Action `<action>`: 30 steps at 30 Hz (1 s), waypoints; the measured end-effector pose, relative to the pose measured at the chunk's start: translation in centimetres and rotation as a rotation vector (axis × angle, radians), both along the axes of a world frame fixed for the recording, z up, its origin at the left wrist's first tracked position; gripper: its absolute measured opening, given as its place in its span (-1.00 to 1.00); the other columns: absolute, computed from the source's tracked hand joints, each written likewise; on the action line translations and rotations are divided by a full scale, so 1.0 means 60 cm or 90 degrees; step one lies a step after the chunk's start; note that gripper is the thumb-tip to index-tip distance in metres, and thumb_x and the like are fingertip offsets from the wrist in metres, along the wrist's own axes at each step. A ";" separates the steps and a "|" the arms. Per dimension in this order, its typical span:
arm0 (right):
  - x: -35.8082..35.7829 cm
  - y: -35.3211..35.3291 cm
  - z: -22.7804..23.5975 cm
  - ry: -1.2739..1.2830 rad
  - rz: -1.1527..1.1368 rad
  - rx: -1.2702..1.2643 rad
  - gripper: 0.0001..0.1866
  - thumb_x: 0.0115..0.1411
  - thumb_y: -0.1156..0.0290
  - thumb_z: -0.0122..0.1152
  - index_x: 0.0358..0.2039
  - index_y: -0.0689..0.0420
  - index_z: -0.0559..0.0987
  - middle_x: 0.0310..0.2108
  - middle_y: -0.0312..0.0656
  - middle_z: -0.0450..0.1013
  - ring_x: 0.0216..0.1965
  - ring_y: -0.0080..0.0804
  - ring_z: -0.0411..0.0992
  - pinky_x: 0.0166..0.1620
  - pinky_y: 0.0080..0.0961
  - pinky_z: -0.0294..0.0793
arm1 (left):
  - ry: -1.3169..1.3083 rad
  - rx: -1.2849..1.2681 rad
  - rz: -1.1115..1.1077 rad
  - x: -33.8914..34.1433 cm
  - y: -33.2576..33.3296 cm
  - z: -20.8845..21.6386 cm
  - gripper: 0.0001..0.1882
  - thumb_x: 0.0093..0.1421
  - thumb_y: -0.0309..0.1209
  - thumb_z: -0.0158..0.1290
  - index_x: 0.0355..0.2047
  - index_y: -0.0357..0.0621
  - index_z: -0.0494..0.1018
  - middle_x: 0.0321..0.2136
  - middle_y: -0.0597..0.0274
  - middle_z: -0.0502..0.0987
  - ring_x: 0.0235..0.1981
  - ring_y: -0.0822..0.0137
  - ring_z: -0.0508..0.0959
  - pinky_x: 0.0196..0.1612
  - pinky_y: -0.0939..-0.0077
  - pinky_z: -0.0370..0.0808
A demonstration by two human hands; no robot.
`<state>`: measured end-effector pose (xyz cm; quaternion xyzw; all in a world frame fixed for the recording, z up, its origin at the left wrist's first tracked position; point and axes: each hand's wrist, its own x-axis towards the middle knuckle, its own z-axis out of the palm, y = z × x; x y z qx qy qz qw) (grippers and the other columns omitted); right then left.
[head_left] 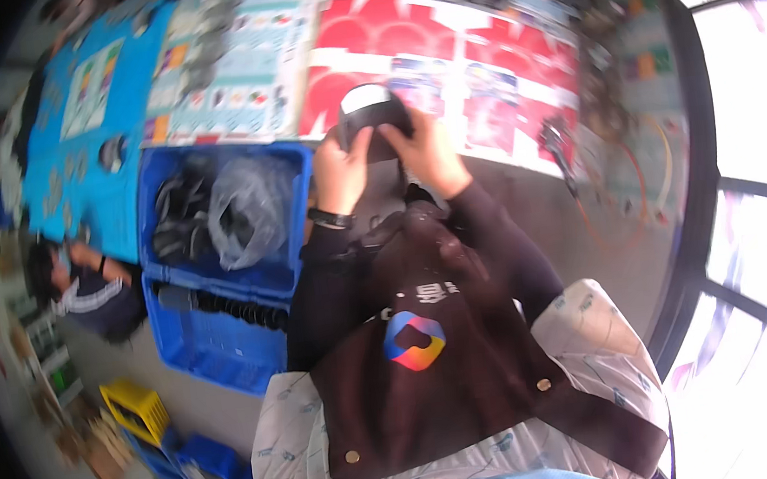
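Note:
Both of my hands grip a dark rounded piece (371, 119) with a bright white patch on its far side; its exact kind I cannot make out. My left hand (340, 175) closes on its left edge, thumb on top, and a dark band circles that wrist. On the opposite edge, my right hand (431, 154) holds with its thumb laid across the dark surface. The fingers underneath are hidden. The piece is held over the near edge of a table covered with red and white printed sheets (379, 23).
Left of my hands, a blue crate (304, 192) contains black parts and a clear plastic bag (249, 207). A second blue crate (217, 346), nearer, contains a row of black round parts (241, 310). A dark hand tool (559, 151) with an orange hose lies right. Another person (94, 289) works far left.

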<state>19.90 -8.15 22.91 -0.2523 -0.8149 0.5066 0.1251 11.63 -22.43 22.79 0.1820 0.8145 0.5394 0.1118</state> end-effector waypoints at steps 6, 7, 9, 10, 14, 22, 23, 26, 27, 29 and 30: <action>0.090 -0.009 -0.103 -0.039 -0.164 0.199 -0.67 0.14 0.29 0.33 -0.32 0.32 0.50 -0.45 0.19 0.52 -0.33 0.20 0.55 -0.21 -0.05 0.51 | 0.004 -0.206 -0.067 0.070 0.047 -0.113 -0.59 0.19 -0.15 0.25 -0.20 -0.31 0.60 -0.33 -0.24 0.64 -0.20 -0.23 0.64 -0.14 0.05 0.56; 0.107 -0.001 -0.110 -0.078 -0.105 0.190 -0.58 0.18 0.22 0.33 -0.19 0.35 0.48 -0.37 0.24 0.54 -0.28 0.19 0.55 -0.20 -0.07 0.53 | -0.010 -0.242 -0.085 0.068 0.052 -0.143 -0.58 0.17 -0.15 0.26 -0.21 -0.32 0.60 -0.32 -0.28 0.63 -0.18 -0.26 0.63 -0.11 0.02 0.55; 0.160 0.042 -0.106 -0.196 0.080 -0.047 -0.33 0.22 0.04 0.33 0.04 0.41 0.41 -0.24 0.26 0.56 -0.14 0.16 0.56 -0.08 -0.14 0.55 | -0.035 -0.391 -0.216 0.048 0.048 -0.197 -0.49 0.19 -0.07 0.22 -0.17 -0.37 0.59 -0.25 -0.38 0.60 -0.07 -0.34 0.56 0.01 0.01 0.50; 0.200 0.065 -0.124 -0.206 0.105 -0.085 -0.09 0.21 -0.14 0.31 0.23 0.44 0.29 -0.09 0.27 0.55 0.01 0.10 0.54 0.06 -0.19 0.52 | -0.047 -0.418 -0.257 0.030 0.033 -0.244 -0.49 0.21 -0.06 0.19 -0.16 -0.37 0.59 -0.23 -0.39 0.60 -0.05 -0.34 0.56 0.02 0.02 0.49; 0.350 0.269 -0.177 -0.427 -0.078 0.050 -0.18 0.13 0.04 0.39 0.22 0.37 0.35 -0.03 0.31 0.52 0.02 0.08 0.53 0.06 -0.18 0.52 | -0.271 -0.453 -0.359 -0.013 -0.007 -0.341 -0.62 0.26 -0.20 0.07 -0.25 -0.36 0.58 -0.40 -0.23 0.63 -0.28 -0.11 0.66 -0.23 0.14 0.53; 0.438 0.493 -0.352 -0.433 -0.120 0.438 -0.34 0.00 0.44 0.41 0.13 0.18 0.37 0.04 0.01 0.33 0.13 0.11 0.33 0.12 -0.09 0.48 | -0.281 -0.324 -0.328 0.059 0.186 -0.352 -0.64 0.18 -0.31 0.07 -0.16 -0.39 0.56 -0.40 0.01 0.65 -0.40 0.23 0.64 -0.27 0.25 0.50; 0.444 0.509 -0.362 -0.436 -0.124 0.431 -0.34 0.00 0.44 0.41 0.13 0.18 0.37 0.04 0.01 0.33 0.13 0.11 0.33 0.12 -0.09 0.48 | -0.258 -0.319 -0.307 0.069 0.236 -0.338 -0.64 0.17 -0.29 0.09 -0.19 -0.39 0.56 -0.42 -0.01 0.64 -0.39 0.18 0.65 -0.26 0.22 0.52; 0.454 0.550 -0.383 -0.368 -0.129 0.398 -0.43 0.11 0.53 0.21 0.16 0.20 0.32 0.09 0.10 0.31 0.13 0.17 0.35 0.08 -0.03 0.50 | -0.208 -0.275 -0.289 0.080 0.368 -0.365 -0.63 0.15 -0.25 0.12 -0.21 -0.37 0.55 -0.39 -0.10 0.64 -0.32 -0.03 0.66 -0.22 0.11 0.53; 0.439 0.553 -0.370 -0.361 -0.116 0.392 -0.43 0.11 0.53 0.21 0.16 0.20 0.32 0.09 0.10 0.31 0.13 0.17 0.35 0.08 -0.03 0.50 | -0.137 -0.314 -0.288 0.077 0.395 -0.382 -0.62 0.14 -0.24 0.13 -0.21 -0.35 0.56 -0.37 -0.14 0.64 -0.30 -0.11 0.65 -0.20 0.07 0.53; 0.419 0.557 -0.347 -0.408 -0.118 0.326 -0.46 0.04 0.52 0.33 0.04 0.17 0.34 0.03 0.08 0.32 0.10 0.15 0.39 0.02 -0.09 0.57 | -0.193 -0.272 -0.261 0.082 0.462 -0.386 -0.60 0.11 -0.21 0.13 -0.17 -0.30 0.57 -0.32 -0.19 0.64 -0.23 -0.18 0.63 -0.15 0.05 0.53; 0.433 0.571 -0.362 -0.470 -0.105 0.294 -0.44 -0.01 0.50 0.36 0.01 0.18 0.33 0.04 0.11 0.34 0.04 0.20 0.43 -0.01 -0.09 0.59 | -0.177 -0.301 -0.285 0.092 0.512 -0.385 -0.62 0.14 -0.23 0.15 -0.17 -0.29 0.57 -0.33 -0.12 0.65 -0.25 -0.09 0.65 -0.16 0.12 0.54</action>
